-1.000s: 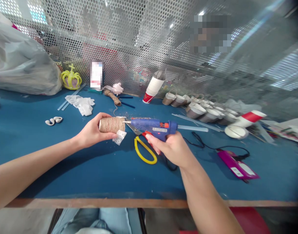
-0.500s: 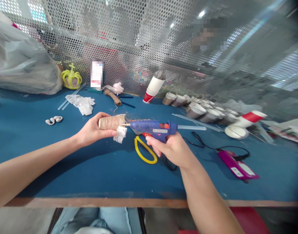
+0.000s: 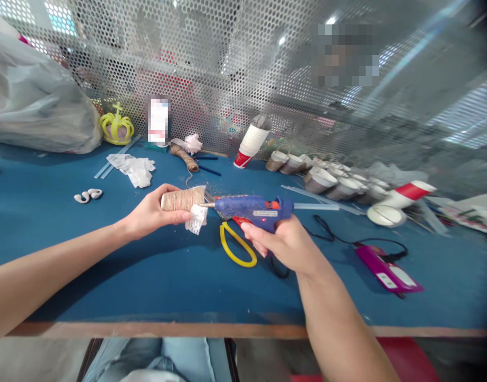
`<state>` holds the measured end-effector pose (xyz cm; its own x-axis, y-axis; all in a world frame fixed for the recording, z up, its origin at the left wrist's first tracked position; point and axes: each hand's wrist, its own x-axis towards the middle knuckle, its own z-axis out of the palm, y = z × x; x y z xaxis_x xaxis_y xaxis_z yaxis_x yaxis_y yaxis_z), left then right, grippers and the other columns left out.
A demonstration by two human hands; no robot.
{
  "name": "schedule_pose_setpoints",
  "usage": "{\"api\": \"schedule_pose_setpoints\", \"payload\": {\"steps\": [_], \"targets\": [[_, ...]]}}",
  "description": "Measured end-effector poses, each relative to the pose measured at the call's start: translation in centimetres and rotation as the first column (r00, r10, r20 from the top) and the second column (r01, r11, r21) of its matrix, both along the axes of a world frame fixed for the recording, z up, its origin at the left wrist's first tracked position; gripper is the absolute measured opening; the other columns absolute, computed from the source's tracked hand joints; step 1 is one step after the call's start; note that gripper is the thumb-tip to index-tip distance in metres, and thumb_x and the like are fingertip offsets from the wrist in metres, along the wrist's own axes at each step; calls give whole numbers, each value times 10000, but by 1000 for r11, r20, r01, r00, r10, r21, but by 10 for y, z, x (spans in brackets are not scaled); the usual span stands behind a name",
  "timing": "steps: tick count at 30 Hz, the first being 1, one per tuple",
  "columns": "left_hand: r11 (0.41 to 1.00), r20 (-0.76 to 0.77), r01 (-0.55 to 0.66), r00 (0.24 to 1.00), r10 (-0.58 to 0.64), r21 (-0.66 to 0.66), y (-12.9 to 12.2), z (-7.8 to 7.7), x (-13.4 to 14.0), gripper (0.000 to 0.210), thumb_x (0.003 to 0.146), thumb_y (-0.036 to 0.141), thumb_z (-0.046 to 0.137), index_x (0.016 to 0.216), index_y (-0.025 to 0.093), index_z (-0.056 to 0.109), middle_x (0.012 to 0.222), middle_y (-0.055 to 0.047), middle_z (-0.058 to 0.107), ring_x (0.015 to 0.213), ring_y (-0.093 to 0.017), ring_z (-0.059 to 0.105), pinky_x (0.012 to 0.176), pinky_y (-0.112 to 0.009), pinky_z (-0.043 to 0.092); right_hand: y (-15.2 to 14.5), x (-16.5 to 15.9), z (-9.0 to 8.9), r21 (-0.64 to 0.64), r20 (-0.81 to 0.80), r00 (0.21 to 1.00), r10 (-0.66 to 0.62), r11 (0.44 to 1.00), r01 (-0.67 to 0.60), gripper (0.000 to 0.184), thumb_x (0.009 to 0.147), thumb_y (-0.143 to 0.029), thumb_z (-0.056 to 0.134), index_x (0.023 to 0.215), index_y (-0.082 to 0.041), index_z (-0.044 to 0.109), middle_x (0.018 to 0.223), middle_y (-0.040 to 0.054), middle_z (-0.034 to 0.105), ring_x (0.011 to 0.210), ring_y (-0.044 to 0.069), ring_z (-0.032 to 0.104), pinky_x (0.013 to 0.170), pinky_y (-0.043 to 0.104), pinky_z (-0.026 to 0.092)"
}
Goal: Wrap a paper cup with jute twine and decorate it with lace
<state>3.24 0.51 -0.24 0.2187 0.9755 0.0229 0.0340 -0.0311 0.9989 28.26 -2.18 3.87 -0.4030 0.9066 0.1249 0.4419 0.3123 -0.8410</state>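
Note:
My left hand [image 3: 154,213] is wrapped round a twine-wrapped paper cup [image 3: 183,200], which lies on its side in the air above the table. A strip of white lace [image 3: 196,218] hangs from the cup's right end, just beyond my thumb. In my right hand [image 3: 281,239] is a blue hot glue gun [image 3: 249,208], my fingers closed about its handle and red trigger. Its metal nozzle points left and reaches the lace at the cup's end; whether it touches, I cannot tell. A clear glue stick [image 3: 317,206] sticks out of the gun's back. Yellow-handled scissors [image 3: 238,246] lie below the gun.
Behind my hands lie a twine skein [image 3: 183,157] and more lace [image 3: 134,168]. Stacked paper cups [image 3: 252,142] lean by the mesh screen, with several wrapped cups [image 3: 323,179] to their right. A purple power strip [image 3: 388,269] and black cord lie right; white earbuds [image 3: 88,196] lie left.
The glue gun has shifted slightly to the right with my right hand. My left hand and the cup have hardly moved.

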Motion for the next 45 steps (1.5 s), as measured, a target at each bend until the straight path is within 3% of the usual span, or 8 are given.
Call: {"api": "schedule_pose_setpoints", "payload": {"steps": [12, 21, 34, 45], "targets": [[989, -163, 33, 987, -8, 147, 0, -6, -4, 608, 533, 446, 784, 968, 163, 466, 733, 24, 529, 618, -105, 483, 550, -233, 432, 1, -3, 1, 4, -29, 999, -15, 1000, 15, 269, 835, -339, 561, 634, -167, 512, 403, -57, 452, 368, 73, 412, 411, 231, 340], [947, -288, 26, 955, 71, 321, -2, -7, -4, 635, 534, 482, 775, 999, 162, 483, 847, -16, 578, 713, -150, 529, 640, -280, 459, 6, 1, -6, -1, -39, 998, -51, 999, 51, 296, 857, -346, 544, 624, -166, 509, 395, -59, 447, 369, 73, 422, 427, 235, 352], [926, -327, 35, 940, 97, 377, -3, -7, -4, 622, 556, 486, 763, 1010, 175, 474, 866, -23, 589, 719, -159, 543, 629, -282, 467, 5, -1, -7, 68, 32, 992, -118, 991, 116, 307, 853, -396, 530, 656, -161, 528, 420, -45, 474, 382, 89, 453, 454, 246, 389], [895, -361, 48, 923, 130, 444, -2, -8, -5, 630, 570, 477, 761, 1038, 173, 468, 945, -43, 605, 791, -181, 573, 692, -299, 473, 3, -3, 0, 43, 48, 996, -75, 996, 73, 377, 845, -427, 535, 565, -181, 477, 385, -44, 459, 372, 86, 433, 456, 247, 385]]}}
